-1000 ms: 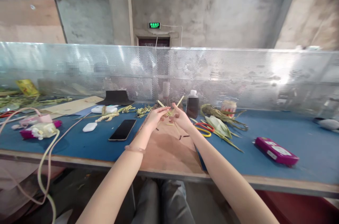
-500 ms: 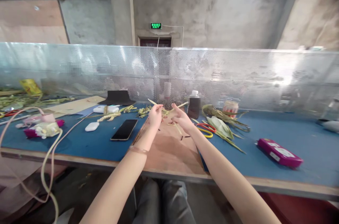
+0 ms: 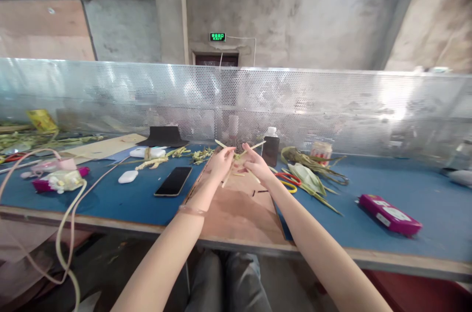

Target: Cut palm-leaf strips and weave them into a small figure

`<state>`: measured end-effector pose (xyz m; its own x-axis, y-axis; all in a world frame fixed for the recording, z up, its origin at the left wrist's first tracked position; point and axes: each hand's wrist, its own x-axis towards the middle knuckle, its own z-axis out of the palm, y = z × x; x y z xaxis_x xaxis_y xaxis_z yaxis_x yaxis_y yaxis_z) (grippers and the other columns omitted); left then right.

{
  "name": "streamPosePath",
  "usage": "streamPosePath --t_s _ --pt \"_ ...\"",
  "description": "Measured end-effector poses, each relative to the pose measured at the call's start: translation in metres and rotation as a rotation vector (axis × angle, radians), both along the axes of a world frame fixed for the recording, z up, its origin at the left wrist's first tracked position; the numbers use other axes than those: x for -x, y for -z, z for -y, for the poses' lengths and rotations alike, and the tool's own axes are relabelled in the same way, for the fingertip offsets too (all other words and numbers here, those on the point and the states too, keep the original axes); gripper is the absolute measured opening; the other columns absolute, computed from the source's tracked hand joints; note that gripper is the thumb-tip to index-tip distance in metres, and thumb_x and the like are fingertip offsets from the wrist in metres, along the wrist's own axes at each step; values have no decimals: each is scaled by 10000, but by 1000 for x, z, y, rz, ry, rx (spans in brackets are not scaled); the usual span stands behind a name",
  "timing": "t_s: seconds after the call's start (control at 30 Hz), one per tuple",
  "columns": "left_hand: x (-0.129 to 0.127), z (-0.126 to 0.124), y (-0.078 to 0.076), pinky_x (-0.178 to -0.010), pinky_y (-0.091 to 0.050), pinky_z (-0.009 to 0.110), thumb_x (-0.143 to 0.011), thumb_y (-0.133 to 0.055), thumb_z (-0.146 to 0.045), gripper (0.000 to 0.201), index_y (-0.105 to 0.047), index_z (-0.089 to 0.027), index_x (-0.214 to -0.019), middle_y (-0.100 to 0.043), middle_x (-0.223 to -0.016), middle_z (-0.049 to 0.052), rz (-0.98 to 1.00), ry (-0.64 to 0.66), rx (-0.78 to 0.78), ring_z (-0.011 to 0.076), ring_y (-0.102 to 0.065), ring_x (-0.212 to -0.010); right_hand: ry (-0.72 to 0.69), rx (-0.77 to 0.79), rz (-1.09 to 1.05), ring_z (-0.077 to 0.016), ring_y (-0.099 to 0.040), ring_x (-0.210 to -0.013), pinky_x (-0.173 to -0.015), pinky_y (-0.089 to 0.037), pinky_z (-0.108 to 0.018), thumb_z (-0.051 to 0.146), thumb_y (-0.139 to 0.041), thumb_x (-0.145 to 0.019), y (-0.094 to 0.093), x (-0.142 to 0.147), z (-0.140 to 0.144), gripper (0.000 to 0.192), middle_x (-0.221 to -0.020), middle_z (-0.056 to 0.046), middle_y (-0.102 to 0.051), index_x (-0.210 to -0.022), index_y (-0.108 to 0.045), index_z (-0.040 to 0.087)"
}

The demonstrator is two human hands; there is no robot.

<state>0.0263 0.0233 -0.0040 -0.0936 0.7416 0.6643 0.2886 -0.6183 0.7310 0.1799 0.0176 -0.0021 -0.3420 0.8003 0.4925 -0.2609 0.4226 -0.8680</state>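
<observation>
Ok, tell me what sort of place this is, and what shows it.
Likely a workshop, perhaps one for handcraft: the wall is bare concrete, the exit sign is lit, and pale strips are being handled at a long table.

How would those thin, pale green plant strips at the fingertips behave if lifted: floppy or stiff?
The thin, pale green strips seem fairly stiff, since their free ends stick out straight. Being so slender, they're probably light and might crease if bent sharply.

Matt strips (image 3: 258, 145), wooden board (image 3: 239, 209), shiny metal partition (image 3: 332, 96)
</observation>
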Motion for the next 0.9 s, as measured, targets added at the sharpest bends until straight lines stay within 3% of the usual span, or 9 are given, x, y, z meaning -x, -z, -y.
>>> streamPosePath --t_s 0.13,0.33,0.43,0.63,0.73,0.9 --pt "-8 7 -2 -594 -493 274 -807 -552 -364 312 -662 -146 -1002 -684 -861 94 92 148 143 179 -623 -681 -31 20 -14 -163 -609 -879 -600 -579 -274 111 -579 -637 -4 1 5 807 -1504 -27 -193 -1381 -335 307" --pt "-7 8 -2 -542 -502 259 -760 -609 -392 372 -640 -148 -1038 -673 -954 102 202 281 248 160 -626 -666 -72 17 8 -148 -616 -854 -609 -575 -284 133 -605 -644 -1 -1 3 792 -1498 0 -207 -1363 -358 353" --pt "-6 4 0 -565 -511 268 -738 -636 -377 381 -637 -147 -1041 -678 -939 102 241 295 251 160 -627 -680 -55 11 60 -135 -620 -810 -641 -565 -282 201 -642 -678 2 0 0 758 -1445 -40 -339 -1371 -360 325" --pt "-4 -4 4 -651 -506 280 -728 -644 -362 341 -669 -163 -1003 -690 -966 91 230 246 220 167 -634 -740 53 -25 95 -117 -636 -726 -756 -536 -286 224 -696 -670 9 5 -4 815 -1052 -46 -662 -1398 -330 241" --pt "-4 -6 4 -616 -497 275 -739 -628 -348 320 -669 -157 -992 -688 -965 96 207 206 192 164 -628 -701 56 -9 73 -116 -632 -679 -755 -546 -317 227 -670 -701 10 7 -4 759 -877 -20 -687 -1390 -351 204" --pt "-7 -1 4 -539 -457 258 -770 -585 -301 242 -660 -145 -938 -683 -854 90 132 40 110 151 -593 -597 45 33 16 -114 -626 -660 -767 -549 -331 176 -659 -700 9 9 -3 730 -783 2 -677 -1374 -378 164"
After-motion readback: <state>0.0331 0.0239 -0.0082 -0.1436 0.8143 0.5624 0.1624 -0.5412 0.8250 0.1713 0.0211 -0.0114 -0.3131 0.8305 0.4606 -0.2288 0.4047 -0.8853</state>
